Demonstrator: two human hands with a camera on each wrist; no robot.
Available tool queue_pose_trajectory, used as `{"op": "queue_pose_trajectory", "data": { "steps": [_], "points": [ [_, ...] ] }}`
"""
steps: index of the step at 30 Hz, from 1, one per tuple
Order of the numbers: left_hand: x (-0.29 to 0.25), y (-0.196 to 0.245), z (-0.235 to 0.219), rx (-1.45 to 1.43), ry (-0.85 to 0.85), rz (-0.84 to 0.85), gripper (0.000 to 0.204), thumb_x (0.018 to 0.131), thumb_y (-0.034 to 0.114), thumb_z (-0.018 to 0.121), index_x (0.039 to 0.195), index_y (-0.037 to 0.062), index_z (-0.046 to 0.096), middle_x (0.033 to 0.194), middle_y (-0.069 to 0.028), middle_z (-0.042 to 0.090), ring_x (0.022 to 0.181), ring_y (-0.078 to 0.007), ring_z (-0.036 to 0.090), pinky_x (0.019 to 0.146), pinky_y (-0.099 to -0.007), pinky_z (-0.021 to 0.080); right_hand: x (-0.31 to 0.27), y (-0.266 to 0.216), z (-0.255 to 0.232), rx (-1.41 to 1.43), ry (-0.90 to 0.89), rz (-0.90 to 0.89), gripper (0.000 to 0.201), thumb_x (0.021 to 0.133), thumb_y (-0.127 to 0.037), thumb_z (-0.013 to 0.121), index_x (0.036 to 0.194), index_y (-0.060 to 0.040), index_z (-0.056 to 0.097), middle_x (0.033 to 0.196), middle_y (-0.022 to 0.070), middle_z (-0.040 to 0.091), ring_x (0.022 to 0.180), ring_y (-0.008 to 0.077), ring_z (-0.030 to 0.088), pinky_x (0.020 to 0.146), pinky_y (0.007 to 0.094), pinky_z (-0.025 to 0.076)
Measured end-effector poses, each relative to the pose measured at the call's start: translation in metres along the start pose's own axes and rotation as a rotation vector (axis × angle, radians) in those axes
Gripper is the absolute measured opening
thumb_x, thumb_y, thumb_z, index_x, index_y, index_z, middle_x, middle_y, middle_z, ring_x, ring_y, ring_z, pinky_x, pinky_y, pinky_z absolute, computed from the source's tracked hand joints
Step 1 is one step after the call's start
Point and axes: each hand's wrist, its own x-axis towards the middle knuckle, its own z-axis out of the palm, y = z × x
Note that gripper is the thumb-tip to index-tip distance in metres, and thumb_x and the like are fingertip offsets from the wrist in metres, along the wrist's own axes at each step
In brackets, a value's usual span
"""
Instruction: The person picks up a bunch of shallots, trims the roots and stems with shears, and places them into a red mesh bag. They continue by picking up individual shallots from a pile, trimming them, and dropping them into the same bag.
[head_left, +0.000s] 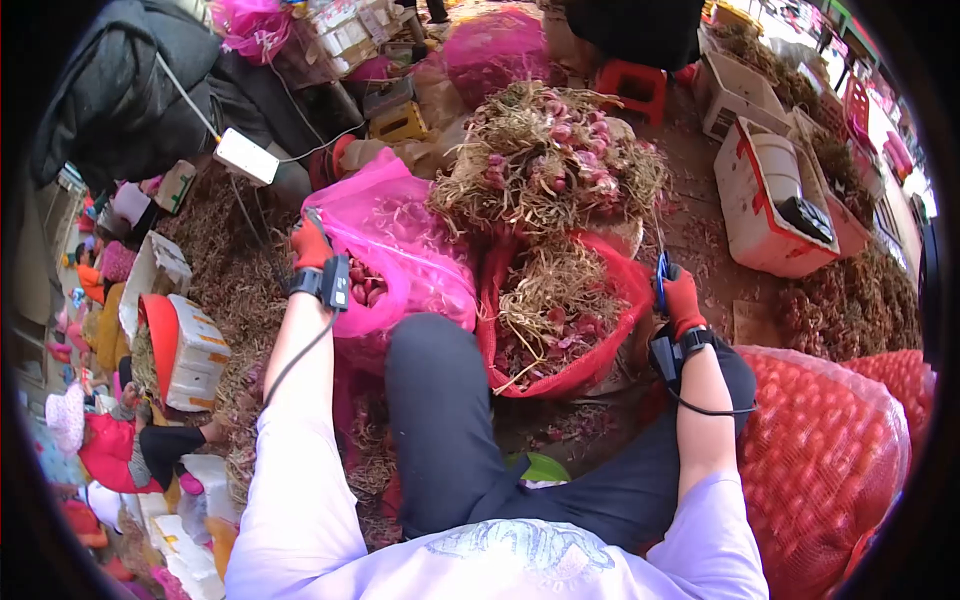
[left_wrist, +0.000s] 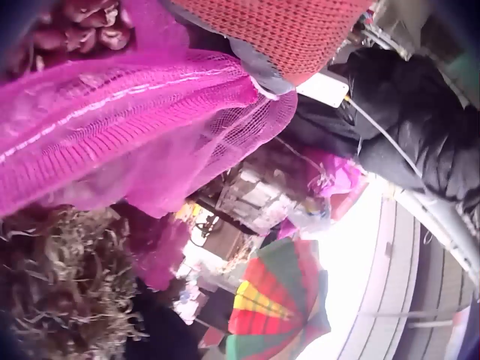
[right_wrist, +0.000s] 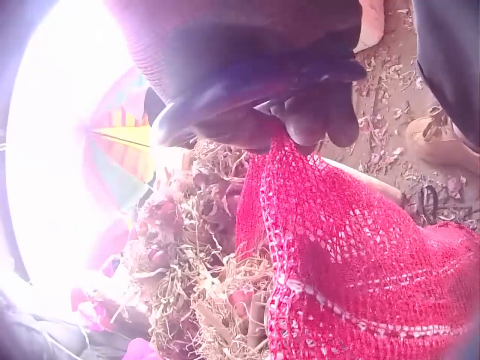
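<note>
My left hand (head_left: 311,246), in a red knit glove with grey-coated fingertips, pinches the gathered rim of a pink mesh bag (left_wrist: 112,120). Red onions (head_left: 368,288) show inside that bag. On the other side, my gloved right hand (head_left: 681,297) grips the edge of a red mesh bag (right_wrist: 337,240), pulling it up into a peak. A blue-handled tool (head_left: 662,275), scissors-like, is held in the same hand. Dry stalks and onion skins (head_left: 555,300) fill the open red bag between my legs. Beyond it rises a heap of onions with dried tops (head_left: 545,150).
Filled red mesh sacks (head_left: 810,440) stand against my right side. White foam boxes (head_left: 745,210) and a red stool (head_left: 635,88) are farther back. A white power strip (head_left: 246,157) hangs by its cable at left. Another person (head_left: 115,450) sits at far left.
</note>
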Motion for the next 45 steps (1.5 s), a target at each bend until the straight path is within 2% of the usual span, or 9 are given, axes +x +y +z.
{"op": "queue_pose_trajectory", "data": {
  "steps": [3,5,9,12,14,18,31,41,45],
  "points": [
    [-0.001,-0.018,0.061,-0.673,-0.084,-0.382,0.05,0.086,0.048,0.056,0.078,-0.0007,0.063,0.082,-0.019,0.065,0.081,-0.0342,0.064,0.065,-0.0389,0.051,-0.015,-0.018,-0.017,0.039,-0.025,0.044,0.018,0.075,-0.017,0.065,0.08,-0.0007,0.062,0.065,0.0113,0.061,0.057,0.0216,0.059,0.054,0.0347,0.046],
    [-0.046,0.032,-0.026,-0.1,-0.104,0.129,0.038,0.084,0.038,0.061,0.092,0.0008,0.061,0.084,-0.0175,0.063,0.075,-0.0271,0.061,0.068,-0.0368,0.05,-0.019,-0.006,-0.022,0.066,-0.014,0.036,0.019,0.074,-0.016,0.065,0.083,0.0001,0.063,0.065,0.0123,0.062,0.06,0.0235,0.062,0.059,0.0368,0.048],
    [-0.064,0.034,-0.047,0.099,-0.303,0.046,0.047,0.072,0.014,0.073,0.112,0.004,0.05,0.097,-0.0182,0.063,0.086,-0.0353,0.062,0.072,-0.0416,0.05,-0.037,-0.038,-0.054,0.132,-0.139,0.255,0.021,0.074,-0.019,0.065,0.083,-0.0008,0.062,0.068,0.0152,0.062,0.067,0.0292,0.063,0.065,0.0379,0.049],
    [-0.095,0.148,-0.097,-0.542,0.443,-0.258,0.042,0.082,0.011,0.063,0.121,0.0022,0.049,0.117,-0.0158,0.056,0.097,-0.031,0.058,0.081,-0.0358,0.048,-0.028,-0.022,-0.055,-0.242,-0.118,0.017,0.025,0.073,-0.024,0.064,0.086,-0.0022,0.063,0.075,0.0184,0.064,0.076,0.035,0.063,0.07,0.0409,0.049],
    [-0.134,0.201,-0.122,-0.668,0.394,0.338,0.044,0.083,0.012,0.063,0.124,0.0044,0.049,0.117,-0.0179,0.056,0.102,-0.0303,0.056,0.09,-0.0389,0.044,-0.028,-0.016,-0.051,-0.335,-0.015,0.004,0.026,0.074,-0.027,0.063,0.085,-0.0035,0.063,0.084,0.0196,0.064,0.085,0.037,0.061,0.073,0.0435,0.047],
    [-0.197,0.236,-0.118,-0.395,-0.572,0.987,0.041,0.076,0.029,0.064,0.112,0.0104,0.059,0.11,-0.0095,0.058,0.107,-0.0298,0.051,0.095,-0.0392,0.038,-0.03,-0.023,-0.051,-0.424,0.036,0.005,0.027,0.075,-0.029,0.064,0.086,-0.0046,0.061,0.086,0.0191,0.064,0.088,0.0368,0.061,0.074,0.044,0.047],
    [-0.299,0.208,-0.067,-0.097,-1.24,0.909,0.043,0.078,0.05,0.055,0.103,0.0172,0.066,0.12,-0.0172,0.053,0.113,-0.032,0.049,0.095,-0.0428,0.039,-0.079,-0.183,0.01,-0.717,-0.338,-0.496,0.044,0.075,-0.047,0.06,0.088,-0.0046,0.062,0.079,0.0155,0.063,0.074,0.0329,0.063,0.064,0.0428,0.05],
    [-0.259,0.19,-0.067,-0.786,-0.775,0.439,0.035,0.081,0.035,0.06,0.097,0.0048,0.06,0.095,-0.0171,0.06,0.09,-0.0343,0.058,0.077,-0.0422,0.047,-0.182,-0.215,-0.071,-0.587,-0.334,-0.004,0.04,0.074,-0.036,0.064,0.101,-0.0077,0.06,0.095,0.0181,0.063,0.088,0.0373,0.06,0.073,0.0423,0.048],
    [-0.267,0.182,-0.091,-0.526,-0.669,0.585,0.036,0.079,0.04,0.059,0.089,0.005,0.058,0.082,-0.0162,0.058,0.079,-0.0342,0.056,0.068,-0.043,0.046,-0.255,-0.213,-0.106,-0.113,-0.02,0.259,0.021,0.078,-0.015,0.059,0.095,-0.0019,0.058,0.079,0.0061,0.058,0.067,0.0132,0.051,0.063,0.0286,0.045]
  ]
}}
